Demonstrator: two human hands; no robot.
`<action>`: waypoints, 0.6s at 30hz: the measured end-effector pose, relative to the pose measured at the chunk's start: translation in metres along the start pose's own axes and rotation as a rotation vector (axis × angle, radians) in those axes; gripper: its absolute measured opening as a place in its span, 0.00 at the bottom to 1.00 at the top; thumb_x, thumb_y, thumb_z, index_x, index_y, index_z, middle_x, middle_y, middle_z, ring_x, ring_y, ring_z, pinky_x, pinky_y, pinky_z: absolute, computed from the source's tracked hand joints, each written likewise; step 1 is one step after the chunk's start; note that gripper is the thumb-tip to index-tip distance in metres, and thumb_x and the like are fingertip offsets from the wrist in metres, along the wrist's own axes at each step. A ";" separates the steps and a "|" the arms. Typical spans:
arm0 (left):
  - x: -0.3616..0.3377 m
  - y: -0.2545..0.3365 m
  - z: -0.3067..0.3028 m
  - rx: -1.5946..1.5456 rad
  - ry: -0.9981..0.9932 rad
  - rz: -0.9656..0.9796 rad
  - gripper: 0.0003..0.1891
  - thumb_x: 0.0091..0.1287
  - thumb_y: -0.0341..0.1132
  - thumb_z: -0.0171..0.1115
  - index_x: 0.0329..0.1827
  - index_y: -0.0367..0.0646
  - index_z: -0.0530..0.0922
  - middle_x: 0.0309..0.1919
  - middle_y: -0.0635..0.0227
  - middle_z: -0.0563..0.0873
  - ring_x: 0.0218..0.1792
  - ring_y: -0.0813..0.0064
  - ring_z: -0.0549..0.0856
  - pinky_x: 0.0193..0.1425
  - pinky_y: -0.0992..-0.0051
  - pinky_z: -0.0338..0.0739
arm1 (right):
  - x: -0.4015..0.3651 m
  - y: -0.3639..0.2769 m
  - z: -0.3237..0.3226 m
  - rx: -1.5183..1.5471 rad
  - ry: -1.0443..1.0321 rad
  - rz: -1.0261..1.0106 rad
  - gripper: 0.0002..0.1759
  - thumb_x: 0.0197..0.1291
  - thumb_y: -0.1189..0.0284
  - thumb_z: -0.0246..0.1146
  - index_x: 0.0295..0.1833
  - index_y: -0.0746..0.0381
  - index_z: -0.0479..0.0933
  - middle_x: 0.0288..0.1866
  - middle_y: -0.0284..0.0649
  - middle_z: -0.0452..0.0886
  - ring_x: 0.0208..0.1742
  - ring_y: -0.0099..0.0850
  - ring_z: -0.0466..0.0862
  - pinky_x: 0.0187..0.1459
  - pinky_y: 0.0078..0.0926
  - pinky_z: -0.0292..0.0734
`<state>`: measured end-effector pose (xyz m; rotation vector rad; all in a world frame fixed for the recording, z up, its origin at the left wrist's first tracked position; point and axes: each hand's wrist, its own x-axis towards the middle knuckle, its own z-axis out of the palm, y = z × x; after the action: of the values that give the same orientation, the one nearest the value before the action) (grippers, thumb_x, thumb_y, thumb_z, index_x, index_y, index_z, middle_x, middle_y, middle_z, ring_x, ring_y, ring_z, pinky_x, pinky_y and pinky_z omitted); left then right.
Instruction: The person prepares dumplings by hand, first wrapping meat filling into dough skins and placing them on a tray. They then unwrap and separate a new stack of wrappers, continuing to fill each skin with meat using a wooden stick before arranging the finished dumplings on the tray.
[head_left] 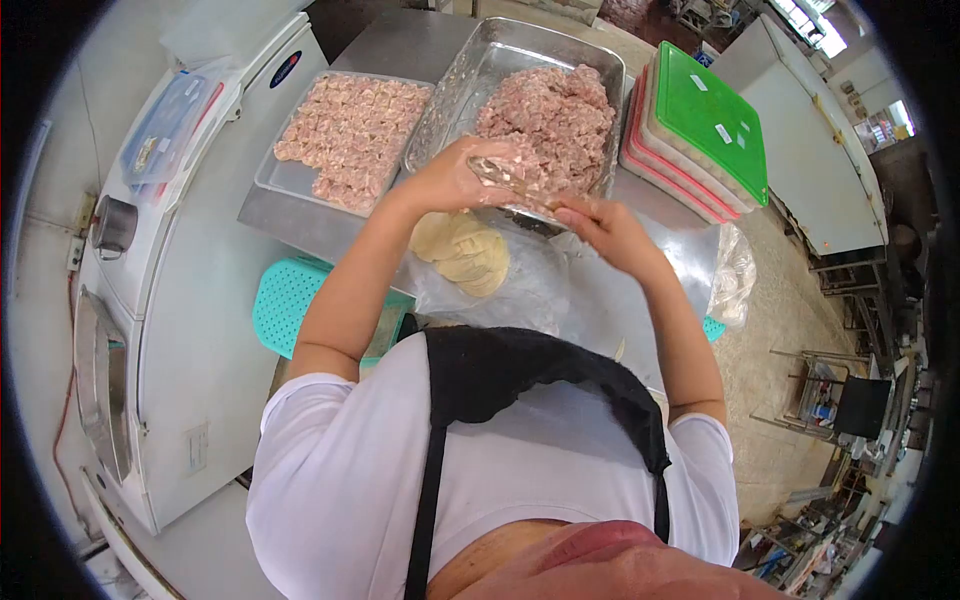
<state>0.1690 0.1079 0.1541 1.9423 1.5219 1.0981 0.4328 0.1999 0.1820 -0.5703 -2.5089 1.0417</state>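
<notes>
Above the near edge of a metal pan (455, 97) of minced meat (560, 118), my two hands are close together. My left hand (467, 175) has its fingers curled around something small and smeared with meat. In my right hand (600, 228), the fingers pinch a thin tool (545, 205) that reaches toward the left hand. Pale round dough wrappers (462, 253) lie in a fanned stack on a plastic bag (530, 285) just below my hands. A tray (270, 178) at the left holds rows of meat-filled pieces (350, 130).
Stacked containers with a green lid (705, 120) stand right of the pan. A turquoise perforated basket (285, 300) is below the left tray. A white freezer (200, 270) stands at the left, with a metal cup (115, 225). A chair (862, 408) is at the right.
</notes>
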 end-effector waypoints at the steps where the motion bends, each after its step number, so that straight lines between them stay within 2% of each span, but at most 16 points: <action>1: 0.001 -0.002 -0.004 0.031 -0.048 -0.009 0.25 0.54 0.40 0.76 0.52 0.38 0.78 0.49 0.61 0.84 0.49 0.68 0.83 0.55 0.68 0.76 | 0.004 -0.002 0.004 -0.006 -0.045 -0.010 0.15 0.66 0.64 0.60 0.52 0.60 0.80 0.44 0.48 0.84 0.42 0.48 0.82 0.45 0.35 0.77; 2: 0.000 -0.004 -0.009 0.062 -0.089 -0.017 0.26 0.53 0.41 0.76 0.52 0.37 0.78 0.48 0.62 0.84 0.48 0.69 0.83 0.54 0.68 0.76 | 0.009 -0.008 -0.003 -0.256 0.026 -0.092 0.13 0.64 0.64 0.61 0.51 0.57 0.81 0.38 0.45 0.83 0.37 0.46 0.82 0.39 0.37 0.77; 3: -0.004 0.001 -0.016 0.060 -0.084 -0.017 0.26 0.53 0.41 0.76 0.52 0.37 0.78 0.48 0.62 0.84 0.48 0.69 0.83 0.54 0.68 0.76 | 0.010 -0.026 -0.002 -0.259 0.023 -0.093 0.13 0.64 0.64 0.61 0.51 0.57 0.81 0.38 0.45 0.83 0.37 0.46 0.82 0.39 0.37 0.77; 5: -0.014 0.012 -0.033 -0.077 -0.036 -0.301 0.27 0.52 0.42 0.77 0.51 0.37 0.79 0.45 0.64 0.84 0.47 0.72 0.82 0.53 0.70 0.76 | 0.008 -0.063 0.011 -0.578 0.242 -0.045 0.12 0.63 0.62 0.62 0.49 0.52 0.80 0.31 0.41 0.79 0.31 0.44 0.81 0.32 0.40 0.76; 6: -0.019 0.010 -0.038 -0.078 -0.037 -0.299 0.27 0.52 0.42 0.77 0.51 0.37 0.79 0.45 0.64 0.84 0.47 0.72 0.82 0.53 0.70 0.76 | 0.013 -0.062 0.022 -0.578 0.273 -0.205 0.12 0.63 0.60 0.61 0.49 0.51 0.80 0.28 0.39 0.76 0.28 0.42 0.80 0.26 0.40 0.74; 7: -0.023 0.007 -0.044 -0.063 0.019 -0.200 0.27 0.52 0.41 0.77 0.51 0.37 0.78 0.44 0.65 0.84 0.46 0.75 0.81 0.52 0.71 0.76 | 0.020 -0.066 0.024 -0.580 0.275 -0.204 0.12 0.63 0.60 0.61 0.49 0.51 0.80 0.28 0.39 0.76 0.28 0.42 0.80 0.26 0.40 0.74; 8: -0.029 0.003 -0.050 -0.048 0.075 -0.101 0.27 0.51 0.41 0.78 0.50 0.37 0.78 0.43 0.66 0.84 0.45 0.77 0.81 0.50 0.72 0.76 | 0.025 -0.070 0.024 -0.619 0.227 -0.139 0.13 0.63 0.60 0.61 0.50 0.52 0.80 0.29 0.39 0.77 0.29 0.42 0.81 0.27 0.40 0.74; 11: -0.050 -0.045 -0.070 -0.147 0.067 -0.158 0.27 0.51 0.40 0.78 0.52 0.38 0.76 0.45 0.65 0.83 0.47 0.77 0.81 0.53 0.74 0.74 | 0.042 -0.105 0.026 -0.644 0.190 -0.053 0.14 0.64 0.61 0.60 0.51 0.55 0.80 0.32 0.43 0.80 0.32 0.45 0.82 0.32 0.42 0.75; 12: -0.056 -0.038 -0.084 -0.145 0.068 -0.158 0.27 0.51 0.40 0.78 0.52 0.38 0.76 0.45 0.65 0.83 0.47 0.77 0.81 0.53 0.74 0.74 | 0.047 -0.116 0.033 -0.521 0.190 -0.052 0.14 0.66 0.61 0.59 0.52 0.56 0.79 0.34 0.46 0.81 0.34 0.47 0.82 0.34 0.43 0.75; 13: -0.063 -0.021 -0.099 -0.169 0.083 -0.171 0.32 0.50 0.46 0.77 0.54 0.38 0.77 0.45 0.58 0.84 0.49 0.68 0.82 0.55 0.70 0.74 | 0.052 -0.125 0.041 -0.398 0.188 -0.048 0.15 0.67 0.61 0.57 0.53 0.56 0.79 0.36 0.49 0.81 0.36 0.49 0.82 0.37 0.44 0.75; 14: -0.070 -0.014 -0.111 -0.194 0.098 -0.185 0.36 0.49 0.52 0.77 0.56 0.38 0.77 0.46 0.51 0.85 0.51 0.59 0.83 0.57 0.66 0.74 | 0.059 -0.126 0.060 -0.459 0.165 -0.059 0.16 0.69 0.61 0.54 0.53 0.59 0.78 0.39 0.53 0.81 0.39 0.52 0.81 0.41 0.45 0.75; 15: -0.077 -0.019 -0.119 -0.196 0.099 -0.185 0.36 0.49 0.52 0.77 0.56 0.38 0.77 0.46 0.51 0.85 0.51 0.59 0.83 0.57 0.66 0.74 | 0.067 -0.126 0.076 -0.460 0.163 -0.059 0.16 0.69 0.61 0.54 0.53 0.59 0.78 0.39 0.53 0.81 0.39 0.52 0.81 0.41 0.45 0.75; 17: -0.089 -0.035 -0.137 -0.056 0.196 -0.174 0.39 0.48 0.53 0.77 0.58 0.38 0.76 0.45 0.49 0.84 0.49 0.60 0.83 0.54 0.66 0.76 | 0.084 -0.124 0.104 -0.395 0.021 0.010 0.18 0.69 0.61 0.53 0.53 0.61 0.77 0.41 0.53 0.82 0.42 0.52 0.81 0.44 0.43 0.75; 18: -0.098 -0.043 -0.147 -0.060 0.199 -0.178 0.39 0.48 0.53 0.77 0.58 0.38 0.76 0.45 0.49 0.84 0.49 0.60 0.83 0.54 0.66 0.76 | 0.088 -0.122 0.111 -0.431 0.052 0.040 0.17 0.69 0.62 0.55 0.53 0.62 0.78 0.42 0.53 0.82 0.44 0.51 0.81 0.46 0.43 0.75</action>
<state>0.0183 0.0094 0.1775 1.6617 1.7076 1.2732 0.2782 0.0999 0.2129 -0.7560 -2.6946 0.4848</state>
